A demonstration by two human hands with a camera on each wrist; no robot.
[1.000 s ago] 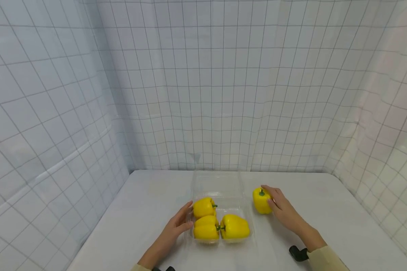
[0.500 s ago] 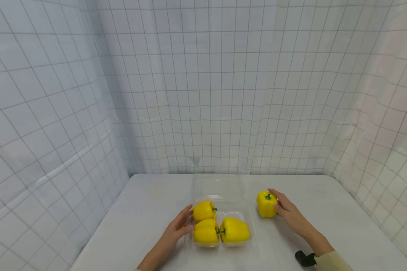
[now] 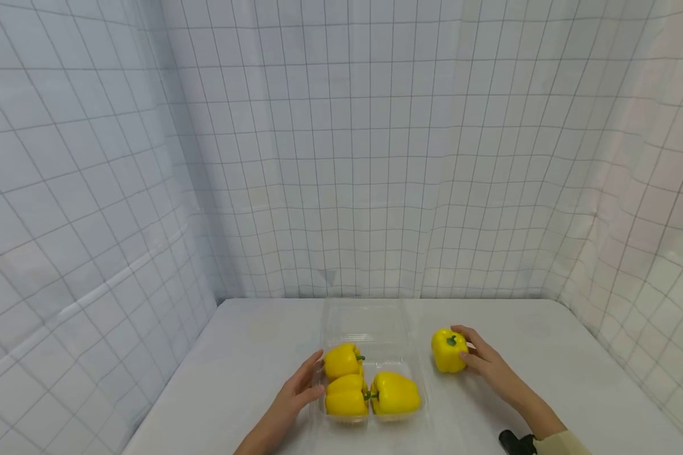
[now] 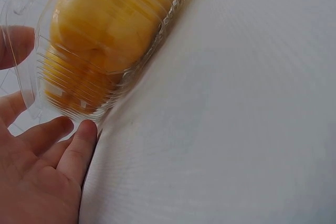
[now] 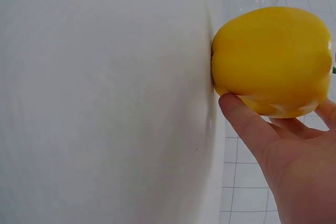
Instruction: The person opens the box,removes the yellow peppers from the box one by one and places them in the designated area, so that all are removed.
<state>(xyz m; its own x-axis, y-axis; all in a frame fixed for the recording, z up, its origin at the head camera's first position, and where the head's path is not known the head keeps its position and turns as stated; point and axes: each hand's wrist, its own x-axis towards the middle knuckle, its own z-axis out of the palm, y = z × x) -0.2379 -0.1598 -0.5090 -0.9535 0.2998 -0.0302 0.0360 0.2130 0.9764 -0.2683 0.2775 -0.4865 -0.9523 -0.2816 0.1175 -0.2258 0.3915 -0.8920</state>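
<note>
My right hand (image 3: pixel 489 368) holds a yellow bell pepper (image 3: pixel 449 351) by its right side, thumb in front and fingers behind. That pepper stands upright on the white table, green stem up; the right wrist view shows fingertips against its lower side. Left of it lies a clear plastic clamshell box (image 3: pixel 395 366) with three more yellow bell peppers, one at back left (image 3: pixel 343 361), one at front left (image 3: pixel 346 395) and one at front right (image 3: pixel 395 393). My left hand (image 3: pixel 289 398) rests along the box's left side, fingers extended; its fingertips (image 4: pixel 86 129) meet the ribbed wall.
The box's transparent lid (image 3: pixel 364 319) lies folded back toward the rear of the white table (image 3: pixel 250 341). White grid-patterned curtains (image 3: pixel 370 158) enclose the table at the back and both sides. A black wrist-worn device (image 3: pixel 515 442) sits at my right wrist.
My right hand and its pepper have shifted slightly to the right, away from the box. The head view has tilted up a little. My left hand keeps its place at the box.
</note>
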